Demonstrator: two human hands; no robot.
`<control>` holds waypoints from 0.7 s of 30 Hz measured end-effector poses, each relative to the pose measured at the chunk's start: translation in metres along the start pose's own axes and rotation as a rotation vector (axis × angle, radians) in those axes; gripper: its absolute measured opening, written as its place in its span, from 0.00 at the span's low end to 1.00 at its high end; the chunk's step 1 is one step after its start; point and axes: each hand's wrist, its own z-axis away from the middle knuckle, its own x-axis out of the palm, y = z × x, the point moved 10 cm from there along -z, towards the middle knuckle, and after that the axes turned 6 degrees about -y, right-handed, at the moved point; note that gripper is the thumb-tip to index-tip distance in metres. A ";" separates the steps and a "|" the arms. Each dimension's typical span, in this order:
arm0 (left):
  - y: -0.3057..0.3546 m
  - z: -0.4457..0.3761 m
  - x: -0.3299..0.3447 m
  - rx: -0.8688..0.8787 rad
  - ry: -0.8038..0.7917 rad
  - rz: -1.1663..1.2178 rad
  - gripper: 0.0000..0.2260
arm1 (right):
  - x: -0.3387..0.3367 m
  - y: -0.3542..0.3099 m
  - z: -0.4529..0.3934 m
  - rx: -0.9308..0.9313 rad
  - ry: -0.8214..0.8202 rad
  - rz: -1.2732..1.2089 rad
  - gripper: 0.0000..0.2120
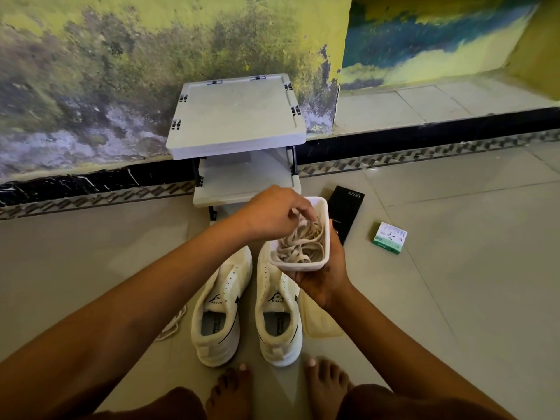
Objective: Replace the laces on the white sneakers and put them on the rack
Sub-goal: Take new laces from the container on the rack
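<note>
On the pale tiled floor (454, 283), at the left, a loose white lace (172, 324) lies just beside the left white sneaker (219, 310). The right white sneaker (277, 310) stands next to it, both with toes toward the wall and eyelets unlaced. Behind the pair, against the stained wall, stands the small white plastic two-shelf rack (236, 116), its shelves bare.

The left hand (272, 213) reaches from the left over the shoes; its grip is pressed together, fingertips pinching a strand of the cream flat laces (303, 241) heaped in a white rectangular plastic container (321, 207). The right hand (325, 280) holds this container above the toe of the right sneaker, fingers curled round its near end and right side.

A cream rectangular lid (319, 322) lies on the floor, touching the right sneaker's outer side. Farther right, toward the wall, a black flat box (348, 210) lies partly behind the container, and a small green-and-white carton (390, 237) sits apart from it. Bare feet (230, 389) rest at the near edge.
</note>
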 end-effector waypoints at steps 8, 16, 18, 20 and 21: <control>-0.013 -0.023 -0.016 0.020 0.079 0.113 0.12 | -0.053 -0.030 0.012 -0.080 0.095 -0.038 0.24; -0.052 -0.079 0.144 -0.090 -0.628 -0.419 0.17 | -0.143 -0.027 0.034 -0.009 0.300 -0.049 0.24; -0.059 -0.079 0.190 -0.136 -0.680 -0.421 0.22 | -0.164 -0.005 0.041 0.179 0.417 0.029 0.32; -0.066 -0.072 0.225 -0.175 -0.690 -0.438 0.27 | -0.177 -0.024 0.035 0.002 0.417 -0.106 0.27; -0.070 -0.068 0.238 -0.189 -0.676 -0.460 0.29 | -0.179 -0.035 0.034 -0.091 0.395 -0.153 0.24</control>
